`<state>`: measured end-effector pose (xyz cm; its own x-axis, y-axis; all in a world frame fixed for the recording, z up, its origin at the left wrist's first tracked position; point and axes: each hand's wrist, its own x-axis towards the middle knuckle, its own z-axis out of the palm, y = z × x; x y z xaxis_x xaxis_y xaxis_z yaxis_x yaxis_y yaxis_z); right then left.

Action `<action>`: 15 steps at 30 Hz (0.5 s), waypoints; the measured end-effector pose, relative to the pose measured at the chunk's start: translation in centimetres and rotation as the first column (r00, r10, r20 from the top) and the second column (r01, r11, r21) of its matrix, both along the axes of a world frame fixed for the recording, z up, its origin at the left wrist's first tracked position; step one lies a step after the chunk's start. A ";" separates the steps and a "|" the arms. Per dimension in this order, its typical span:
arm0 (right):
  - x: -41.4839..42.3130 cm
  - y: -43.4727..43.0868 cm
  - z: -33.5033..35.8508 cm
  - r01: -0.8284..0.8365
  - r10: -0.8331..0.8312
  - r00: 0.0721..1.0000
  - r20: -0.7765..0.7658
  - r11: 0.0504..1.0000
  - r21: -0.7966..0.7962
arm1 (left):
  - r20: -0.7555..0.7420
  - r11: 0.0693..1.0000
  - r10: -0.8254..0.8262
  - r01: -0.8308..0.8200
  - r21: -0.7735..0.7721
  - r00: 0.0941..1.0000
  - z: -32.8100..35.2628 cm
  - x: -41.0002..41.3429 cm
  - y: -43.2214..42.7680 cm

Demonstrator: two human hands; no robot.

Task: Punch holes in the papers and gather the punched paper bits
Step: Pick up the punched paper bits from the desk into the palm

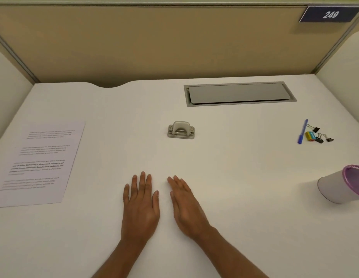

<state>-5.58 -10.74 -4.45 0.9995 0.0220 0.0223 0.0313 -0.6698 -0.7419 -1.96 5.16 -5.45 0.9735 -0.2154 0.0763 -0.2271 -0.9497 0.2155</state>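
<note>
A small grey two-hole punch (181,131) stands near the middle of the white desk (244,167). Printed paper (40,163) lies flat at the left edge. My left hand (140,205) and my right hand (186,207) rest palm down on the desk side by side, fingers straight, holding nothing, well in front of the punch. A white cup with a purple rim (343,184) sits at the right edge, tilted in this wide-angle view.
A grey cable hatch (239,93) is set into the desk at the back right. A blue pen (302,131), three black binder clips (320,136) and a small yellow item (310,136) lie at the right. Beige partition walls enclose the desk.
</note>
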 end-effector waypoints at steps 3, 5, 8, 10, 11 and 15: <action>-1.3 1.3 1.0 -0.004 0.012 0.999 -0.053 0.990 0.138 | 0.000 1.000 -0.013 0.013 -0.009 1.000 0.2 -0.1 0.0; -1.9 1.4 2.3 0.126 -0.099 0.990 -0.099 0.939 0.320 | -0.004 1.000 -0.016 0.016 -0.012 1.000 0.4 -0.1 0.0; -2.8 -1.0 3.6 0.457 -0.479 0.877 -0.038 0.806 0.377 | -0.006 1.000 -0.011 0.011 0.000 1.000 0.5 0.0 -0.1; -4.3 -2.9 3.6 0.566 -0.595 0.802 -0.048 0.733 0.377 | -0.015 1.000 -0.011 0.011 -0.002 1.000 0.4 0.0 -0.1; -5.1 -3.3 3.4 0.563 -0.583 0.810 -0.068 0.740 0.367 | -0.017 1.000 -0.012 0.012 -0.002 1.000 0.4 -0.1 -0.1; -7.0 -1.9 2.0 0.395 -0.376 0.919 -0.120 0.874 0.283 | -0.017 1.000 -0.005 0.006 0.007 1.000 0.3 -0.1 0.0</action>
